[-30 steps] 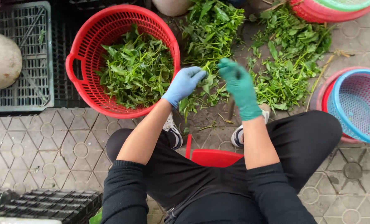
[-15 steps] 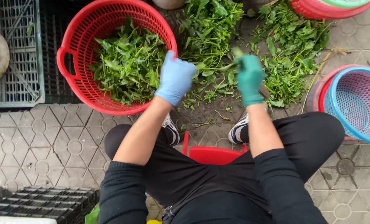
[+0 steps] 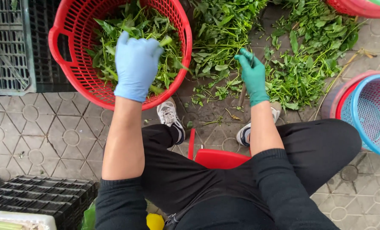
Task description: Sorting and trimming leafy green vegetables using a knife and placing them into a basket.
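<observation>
Greens: leafy stems [image 3: 134, 38] piled in the red basket [image 3: 70, 72] at upper left of the frame, plus 2 loose heaps on the paving, 1 at top centre [image 3: 219, 30], 1 at upper right [image 3: 313, 55].
Left hand: blue-gloved left hand [image 3: 135, 66] sits over the basket, fingers curled loosely round a pale stem end poking out at the fingertips, leaves right under the palm.
Right hand: green-gloved right hand [image 3: 253, 74] is between the 2 floor heaps, fingers pinched narrow on a thin stalk [image 3: 243, 87] running down below the hand.
Counts: 2 gloves, 2 sneakers [image 3: 169, 117], 1 red stool [image 3: 215, 155] under the person, 1 blue basket [image 3: 373, 115] nested in a red one at right edge.
Crates: grey one [image 3: 6, 55] at upper left, black one [image 3: 32, 200] at lower left.
Hard to see: how much the left hand actually grips is hidden by the glove back; another red tub [image 3: 360, 7] is cut off at the top right corner; something yellow at bottom edge, can't tell what.
</observation>
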